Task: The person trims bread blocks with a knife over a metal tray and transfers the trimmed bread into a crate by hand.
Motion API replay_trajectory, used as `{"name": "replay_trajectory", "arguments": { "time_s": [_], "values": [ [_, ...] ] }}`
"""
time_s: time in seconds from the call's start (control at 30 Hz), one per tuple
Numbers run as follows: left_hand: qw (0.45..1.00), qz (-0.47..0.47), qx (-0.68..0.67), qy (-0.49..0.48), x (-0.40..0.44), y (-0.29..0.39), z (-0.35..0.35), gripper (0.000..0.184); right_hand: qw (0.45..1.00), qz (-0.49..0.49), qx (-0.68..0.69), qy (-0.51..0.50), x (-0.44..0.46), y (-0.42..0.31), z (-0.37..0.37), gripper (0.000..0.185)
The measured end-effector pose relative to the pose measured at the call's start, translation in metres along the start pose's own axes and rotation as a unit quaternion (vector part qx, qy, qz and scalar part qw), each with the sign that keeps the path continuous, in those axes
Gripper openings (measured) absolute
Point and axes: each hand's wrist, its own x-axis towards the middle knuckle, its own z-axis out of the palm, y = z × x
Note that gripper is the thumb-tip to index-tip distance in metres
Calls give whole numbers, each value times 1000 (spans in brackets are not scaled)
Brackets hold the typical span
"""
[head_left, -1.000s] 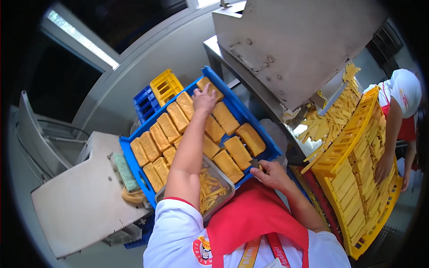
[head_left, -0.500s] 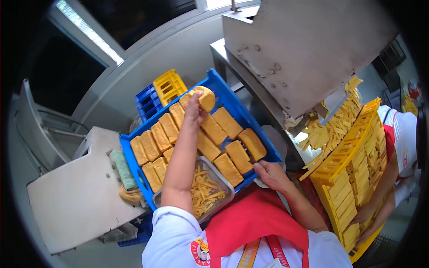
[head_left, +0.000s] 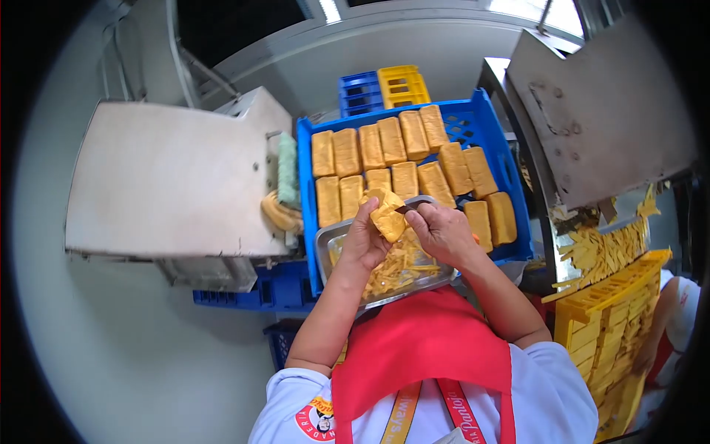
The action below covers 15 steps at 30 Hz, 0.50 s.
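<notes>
I have the golden loaf (head_left: pixel 388 216) near the centre of the frame, up over the steel tray (head_left: pixel 329 235). The left hand (head_left: pixel 362 240) cups it from the left, fingers curled round its side and thumb pressing on it; I take that as the steadying grip, leaving the near face exposed. The right hand (head_left: pixel 446 233) comes in from the other side, its fingers pinched round a knife (head_left: pixel 404 209) whose dark blade meets the loaf's right edge. How the handle sits in the palm I can't tell.

The tray, holding pale yellow strips (head_left: pixel 403 272), overlaps the lower left of the blue crate (head_left: pixel 491 127); directly below both hands, it seems placed to catch whatever drops. In the crate, brick-shaped loaves (head_left: pixel 404 179) stand in rough rows, probably to keep them apart and within arm's reach.

At lower right I see a yellow crate (head_left: pixel 584 337) packed with flat pieces, a co-worker's arm (head_left: pixel 652 344) beside it.

For writing, I can read "Pantoja" on the red strap (head_left: pixel 460 411) at bottom centre and "lways" on the yellow strap (head_left: pixel 401 414); the round sleeve badge (head_left: pixel 316 419) at lower left shows lettering like "NADERIA".
</notes>
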Motion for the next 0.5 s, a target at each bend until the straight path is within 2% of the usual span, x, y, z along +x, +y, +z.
{"name": "replay_trajectory", "arguments": {
  "time_s": [0.1, 0.17, 0.3, 0.4, 0.43, 0.47, 0.5],
  "values": [
    [999, 19, -17, 20, -15, 11, -21, 40, 998, -50, 41, -21, 4, -16, 13, 44],
    [999, 31, -24, 12, -21, 15, -29, 40, 993, -56, 22, -102, 6, -23, 15, 49],
    [999, 27, -27, 22, -27, 20, -37, 37, 987, -33, 60, -144, 9, -33, 27, 54],
    [997, 27, -71, 23, -30, 25, -37, 42, 979, -39, 82, -183, 1, -39, 31, 55],
    [989, 139, 27, 41, -32, 24, -35, 50, 977, -26, 84, -197, 0, -39, 30, 56],
    [959, 248, 124, 58, -35, 24, -35, 59, 974, -12, 86, -210, -1, -37, 29, 57],
    [941, 283, 172, 71, -32, 25, -47, 66, 974, -15, 84, -211, -2, -33, 28, 57]
  ]
}}
